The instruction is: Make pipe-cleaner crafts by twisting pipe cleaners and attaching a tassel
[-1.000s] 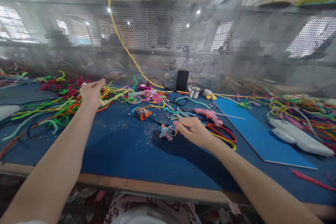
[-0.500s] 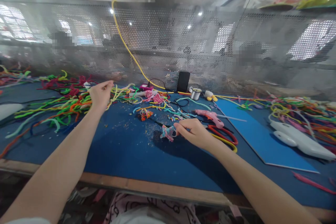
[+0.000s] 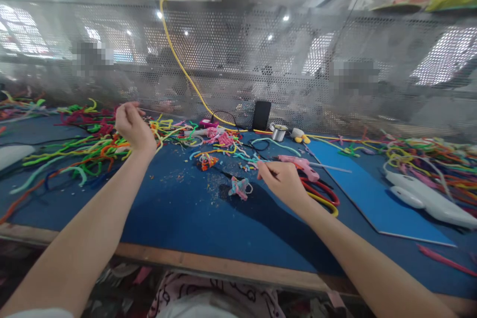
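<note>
My left hand (image 3: 133, 126) is raised over the pile of coloured pipe cleaners (image 3: 93, 146), its fingers curled together. A faint thin strand seems to run rightward from its fingertips; what it holds I cannot make out. My right hand (image 3: 283, 181) hovers over the mat with thumb and fingers closed, and whatever may be between them is hidden. Just left of it, apart from its fingers, a small pink and light-blue pipe-cleaner piece (image 3: 238, 188) with a pale loop lies on the blue mat. An orange and red piece (image 3: 206, 161) rests farther back.
A pink glue gun (image 3: 301, 166) lies beyond my right hand, beside red and yellow handles (image 3: 322, 194). A blue board (image 3: 357, 189), a white device (image 3: 428, 201) and more pipe cleaners (image 3: 428, 159) are at right. A phone (image 3: 261, 115) and wire spool (image 3: 278, 132) stand before the perforated panel.
My right hand has let go of the pink and light-blue piece and moved slightly up and right. My left hand has shifted left and up and turned, its fingers still curled.
</note>
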Demonstrator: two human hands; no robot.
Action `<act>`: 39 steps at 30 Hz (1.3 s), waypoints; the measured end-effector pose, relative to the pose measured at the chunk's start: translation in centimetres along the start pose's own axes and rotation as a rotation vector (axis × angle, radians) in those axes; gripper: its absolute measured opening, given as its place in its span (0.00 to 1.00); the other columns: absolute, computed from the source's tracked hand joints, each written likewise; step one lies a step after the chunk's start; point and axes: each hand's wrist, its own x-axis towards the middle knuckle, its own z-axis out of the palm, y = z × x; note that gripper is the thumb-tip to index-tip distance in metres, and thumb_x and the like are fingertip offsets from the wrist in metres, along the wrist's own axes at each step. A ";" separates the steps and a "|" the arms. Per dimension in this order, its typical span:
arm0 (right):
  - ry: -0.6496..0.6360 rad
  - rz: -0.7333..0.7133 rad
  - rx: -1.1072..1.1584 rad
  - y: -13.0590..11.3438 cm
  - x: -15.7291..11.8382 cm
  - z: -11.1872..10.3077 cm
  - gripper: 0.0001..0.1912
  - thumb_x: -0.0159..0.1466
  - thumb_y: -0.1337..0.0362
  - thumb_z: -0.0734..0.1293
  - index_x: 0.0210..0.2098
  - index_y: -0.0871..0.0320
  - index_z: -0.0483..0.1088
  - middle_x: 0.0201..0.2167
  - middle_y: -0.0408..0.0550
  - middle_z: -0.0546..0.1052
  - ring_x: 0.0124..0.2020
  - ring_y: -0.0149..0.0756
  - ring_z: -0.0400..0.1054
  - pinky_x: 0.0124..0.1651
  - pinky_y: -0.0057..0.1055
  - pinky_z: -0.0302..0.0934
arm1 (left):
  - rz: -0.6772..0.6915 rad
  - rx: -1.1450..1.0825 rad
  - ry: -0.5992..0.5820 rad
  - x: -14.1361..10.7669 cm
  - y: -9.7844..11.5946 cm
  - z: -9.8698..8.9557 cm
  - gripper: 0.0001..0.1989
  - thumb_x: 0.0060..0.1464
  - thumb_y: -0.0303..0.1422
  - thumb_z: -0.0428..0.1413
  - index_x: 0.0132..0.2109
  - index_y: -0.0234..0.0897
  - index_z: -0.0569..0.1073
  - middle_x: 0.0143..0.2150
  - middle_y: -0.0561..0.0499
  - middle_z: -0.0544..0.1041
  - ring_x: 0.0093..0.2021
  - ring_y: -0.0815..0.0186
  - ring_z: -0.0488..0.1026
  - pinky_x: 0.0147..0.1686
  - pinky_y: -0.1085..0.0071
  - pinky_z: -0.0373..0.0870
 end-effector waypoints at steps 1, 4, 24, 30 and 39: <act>0.013 0.015 -0.008 0.0 0.0 0.0 0.26 0.69 0.59 0.60 0.17 0.59 0.69 0.13 0.42 0.69 0.17 0.28 0.61 0.26 0.29 0.52 | 0.028 0.018 0.027 -0.1 0.1 -0.1 0.16 0.66 0.40 0.47 0.49 0.39 0.75 0.38 0.45 0.80 0.41 0.59 0.78 0.40 0.68 0.70; 0.046 0.049 -0.026 0.0 0.0 -0.1 0.26 0.69 0.58 0.60 0.16 0.59 0.69 0.11 0.41 0.65 0.15 0.27 0.57 0.25 0.30 0.50 | 0.183 0.158 0.083 -0.7 0.5 -0.2 0.15 0.67 0.38 0.46 0.46 0.39 0.76 0.37 0.45 0.79 0.40 0.60 0.77 0.39 0.68 0.67; -0.031 0.086 0.272 -1.4 -0.4 1.8 0.10 0.61 0.60 0.71 0.40 0.55 0.83 0.39 0.50 0.84 0.39 0.43 0.79 0.43 0.36 0.72 | 1.236 0.269 -0.312 -6.7 12.0 2.9 0.11 0.67 0.24 0.48 0.47 0.38 0.74 0.26 0.53 0.74 0.26 0.70 0.67 0.22 0.68 0.53; 0.017 0.038 0.237 -2.1 -0.7 1.9 0.06 0.61 0.62 0.71 0.34 0.55 0.82 0.34 0.48 0.84 0.34 0.41 0.79 0.38 0.32 0.71 | 1.255 0.240 -0.250 -7.1 12.7 3.0 0.10 0.67 0.25 0.48 0.44 0.37 0.74 0.25 0.54 0.72 0.26 0.69 0.66 0.22 0.68 0.54; 0.189 -0.244 -0.038 -2.0 -1.0 2.0 0.10 0.64 0.67 0.65 0.26 0.55 0.69 0.25 0.46 0.77 0.29 0.36 0.71 0.37 0.34 0.64 | 1.203 0.243 -0.338 -7.8 12.2 3.8 0.14 0.67 0.25 0.48 0.55 0.35 0.72 0.28 0.52 0.75 0.27 0.69 0.70 0.22 0.68 0.55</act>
